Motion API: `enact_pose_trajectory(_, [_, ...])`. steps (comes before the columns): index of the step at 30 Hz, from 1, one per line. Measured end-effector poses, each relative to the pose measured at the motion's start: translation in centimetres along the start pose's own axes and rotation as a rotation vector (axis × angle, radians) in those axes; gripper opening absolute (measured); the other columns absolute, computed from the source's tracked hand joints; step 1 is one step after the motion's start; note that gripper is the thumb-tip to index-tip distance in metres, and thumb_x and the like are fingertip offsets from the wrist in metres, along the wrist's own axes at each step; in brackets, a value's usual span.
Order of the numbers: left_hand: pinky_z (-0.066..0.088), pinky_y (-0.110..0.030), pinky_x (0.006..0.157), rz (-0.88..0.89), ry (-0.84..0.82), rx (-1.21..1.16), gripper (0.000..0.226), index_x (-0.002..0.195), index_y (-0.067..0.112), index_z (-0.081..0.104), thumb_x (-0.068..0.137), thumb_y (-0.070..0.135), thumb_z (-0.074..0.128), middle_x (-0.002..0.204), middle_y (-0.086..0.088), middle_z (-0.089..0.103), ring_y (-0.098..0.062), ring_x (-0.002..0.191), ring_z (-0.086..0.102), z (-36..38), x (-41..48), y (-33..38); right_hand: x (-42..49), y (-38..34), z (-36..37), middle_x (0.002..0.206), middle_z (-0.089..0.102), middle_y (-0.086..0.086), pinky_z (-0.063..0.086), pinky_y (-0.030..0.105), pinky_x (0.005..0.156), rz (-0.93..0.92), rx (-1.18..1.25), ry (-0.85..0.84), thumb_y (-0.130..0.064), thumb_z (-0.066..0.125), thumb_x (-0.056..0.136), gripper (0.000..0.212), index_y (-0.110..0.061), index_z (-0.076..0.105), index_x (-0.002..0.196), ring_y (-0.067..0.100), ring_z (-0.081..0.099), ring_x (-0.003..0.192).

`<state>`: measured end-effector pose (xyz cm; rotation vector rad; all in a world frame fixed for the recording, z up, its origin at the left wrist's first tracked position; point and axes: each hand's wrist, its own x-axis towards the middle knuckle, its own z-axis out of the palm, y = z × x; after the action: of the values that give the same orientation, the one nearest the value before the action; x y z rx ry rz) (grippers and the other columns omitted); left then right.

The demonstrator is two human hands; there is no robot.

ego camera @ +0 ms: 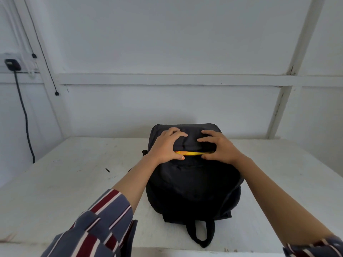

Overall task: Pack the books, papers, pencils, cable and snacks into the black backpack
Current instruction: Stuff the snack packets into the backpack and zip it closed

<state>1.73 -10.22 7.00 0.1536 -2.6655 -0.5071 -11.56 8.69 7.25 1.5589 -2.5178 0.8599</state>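
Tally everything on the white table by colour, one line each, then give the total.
Black: 1, the black backpack, lying on the white table with the left hand and right hand gripping its top.
Yellow: 1, a yellow item showing through the backpack's opening; what it is cannot be told.
Total: 2

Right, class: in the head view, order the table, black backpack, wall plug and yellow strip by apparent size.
1. Table
2. Black backpack
3. Wall plug and yellow strip: too alike to rank; the strip is partly hidden.
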Motion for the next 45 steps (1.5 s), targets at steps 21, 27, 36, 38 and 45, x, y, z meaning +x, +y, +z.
enact_pose_trajectory(21, [0.013,-0.035,0.115,-0.040,-0.357,-0.004,0.087,0.146,0.032,0.027,0.073,0.022,0.074,0.157,0.008,0.006,-0.015,0.145,0.004,-1.4,0.4,0.6,-0.1,-0.6,-0.2,0.157,0.009,-0.007,0.001,0.043,0.118,-0.050,-0.256,-0.109,-0.049,0.075,0.068,0.084,-0.034,0.037,0.141,0.015,0.008,0.144])
enact_pose_trajectory(27, [0.019,-0.026,0.108,-0.050,-0.292,-0.032,0.075,0.142,0.032,0.037,0.076,0.023,0.072,0.137,0.003,0.019,-0.017,0.135,0.015,-0.8,-0.2,0.4,-1.6,-0.8,0.1,0.148,0.035,-0.002,0.012,0.037,0.115,-0.193,-0.327,0.058,-0.040,0.076,0.069,0.074,-0.031,0.046,0.136,0.017,0.031,0.137])
enact_pose_trajectory(36, [0.021,-0.022,0.104,-0.038,-0.226,-0.053,0.045,0.126,0.023,0.058,0.082,0.014,0.067,0.145,-0.002,0.037,-0.016,0.136,0.031,-2.1,-1.0,0.6,-2.5,-0.6,1.9,0.121,0.057,0.015,0.046,0.045,0.091,-0.450,-0.442,0.205,-0.018,0.082,0.062,0.046,-0.021,0.064,0.104,0.034,0.061,0.102])
enact_pose_trajectory(38, [0.021,-0.021,0.104,-0.038,-0.160,-0.137,0.042,0.124,0.021,0.059,0.084,0.009,0.065,0.143,-0.003,0.043,-0.015,0.136,0.033,-2.0,-1.5,0.7,-2.6,-0.3,2.1,0.123,0.058,0.014,0.045,0.045,0.092,-0.473,-0.444,0.214,-0.017,0.082,0.066,0.041,-0.023,0.069,0.104,0.034,0.060,0.106])
enact_pose_trajectory(45, [0.044,-0.019,0.092,0.077,0.124,-0.229,0.019,0.084,0.013,0.059,0.088,-0.005,0.053,0.110,0.003,0.048,-0.014,0.105,0.052,-1.9,-2.0,1.3,-2.4,0.1,2.3,0.133,0.054,0.014,0.048,0.048,0.091,-0.510,-0.464,0.215,-0.021,0.065,0.080,0.026,-0.021,0.071,0.106,0.035,0.058,0.112])
